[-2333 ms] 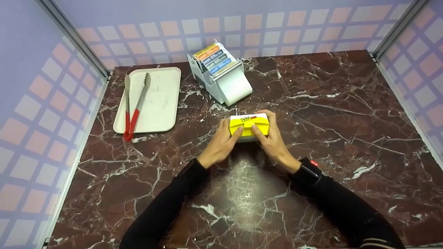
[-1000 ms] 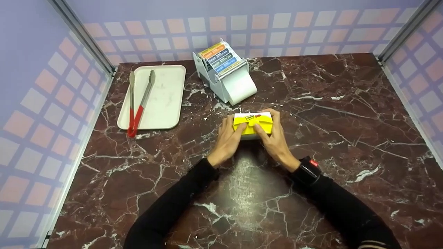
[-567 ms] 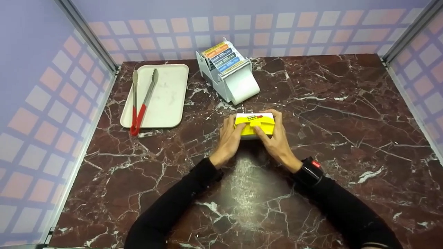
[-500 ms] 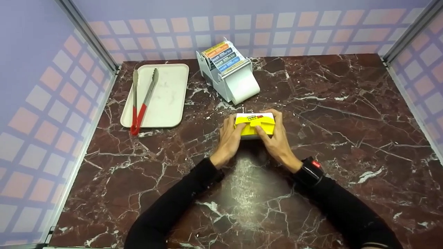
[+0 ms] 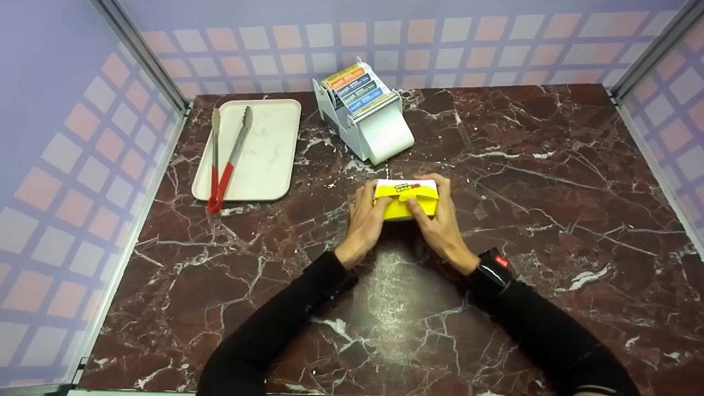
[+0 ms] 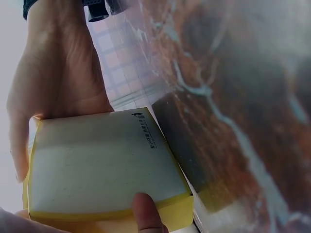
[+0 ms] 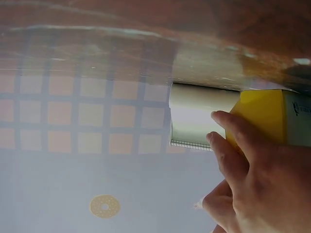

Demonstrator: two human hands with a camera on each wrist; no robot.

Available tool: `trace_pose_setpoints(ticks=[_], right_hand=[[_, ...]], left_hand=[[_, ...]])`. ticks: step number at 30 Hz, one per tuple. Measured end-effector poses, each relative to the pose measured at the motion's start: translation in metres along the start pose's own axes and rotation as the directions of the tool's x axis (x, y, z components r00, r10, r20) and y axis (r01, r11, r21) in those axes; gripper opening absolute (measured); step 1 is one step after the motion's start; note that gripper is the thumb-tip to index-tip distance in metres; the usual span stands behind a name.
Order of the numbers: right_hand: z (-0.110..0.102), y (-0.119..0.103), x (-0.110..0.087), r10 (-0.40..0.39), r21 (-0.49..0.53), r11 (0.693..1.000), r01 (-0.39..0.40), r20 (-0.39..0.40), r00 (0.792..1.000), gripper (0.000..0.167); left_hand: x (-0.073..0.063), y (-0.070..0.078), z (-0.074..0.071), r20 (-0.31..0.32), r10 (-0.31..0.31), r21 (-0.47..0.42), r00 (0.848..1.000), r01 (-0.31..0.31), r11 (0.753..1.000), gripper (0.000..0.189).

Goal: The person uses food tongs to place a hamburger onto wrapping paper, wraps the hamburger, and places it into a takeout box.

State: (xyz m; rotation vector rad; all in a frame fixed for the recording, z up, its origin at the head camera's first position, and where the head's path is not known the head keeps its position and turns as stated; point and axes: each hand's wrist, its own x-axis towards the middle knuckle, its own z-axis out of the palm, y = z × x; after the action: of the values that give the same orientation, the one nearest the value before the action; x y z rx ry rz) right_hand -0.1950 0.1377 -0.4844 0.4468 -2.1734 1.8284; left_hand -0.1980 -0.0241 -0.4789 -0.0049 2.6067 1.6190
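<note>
A yellow and white cardboard takeaway box [image 5: 406, 207] with dark and red print is held between both hands near the middle of the table. My left hand [image 5: 364, 224] grips its left side, thumb on the yellow flap. From the other side, my right hand [image 5: 441, 225] holds it with the thumb pressed by the flap's tab. The left wrist view shows the box's plain white face [image 6: 102, 160] with small dark print and a thumb on its yellow edge. Fingers [image 7: 233, 141] of the right hand lie along the yellow end in the right wrist view.
Behind the box stands a metal label dispenser [image 5: 360, 113] with a white sheet hanging from its toothed edge. Back left, red-handled tongs [image 5: 224, 181] lie on a cream tray [image 5: 269, 159], handles past its rim. Patterned panels [image 5: 412, 49] enclose the dark red marbled table [image 5: 522, 220].
The head view has shifted a little, moving everything rightward in it. Both hands keep hold of the box; the thumbs have shifted slightly on the front flap, and the box is tipped a little.
</note>
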Motion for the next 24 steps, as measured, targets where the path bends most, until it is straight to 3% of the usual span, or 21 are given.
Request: trace_pose_setpoints(ticks=[18, 24], right_hand=[[-0.001, -0.004, 0.001, 0.068, 0.055, 0.996, -0.066, -0.036, 0.997, 0.045], [0.0, 0.025, 0.003, 0.041, 0.055, 0.998, -0.037, -0.07, 0.997, 0.048]], left_hand=[[-0.001, -0.002, -0.003, 0.114, 0.043, 0.075, 0.993, -0.052, 0.996, 0.066], [0.0, -0.001, -0.004, 0.135, 0.054, 0.071, 0.989, -0.064, 0.995, 0.067]])
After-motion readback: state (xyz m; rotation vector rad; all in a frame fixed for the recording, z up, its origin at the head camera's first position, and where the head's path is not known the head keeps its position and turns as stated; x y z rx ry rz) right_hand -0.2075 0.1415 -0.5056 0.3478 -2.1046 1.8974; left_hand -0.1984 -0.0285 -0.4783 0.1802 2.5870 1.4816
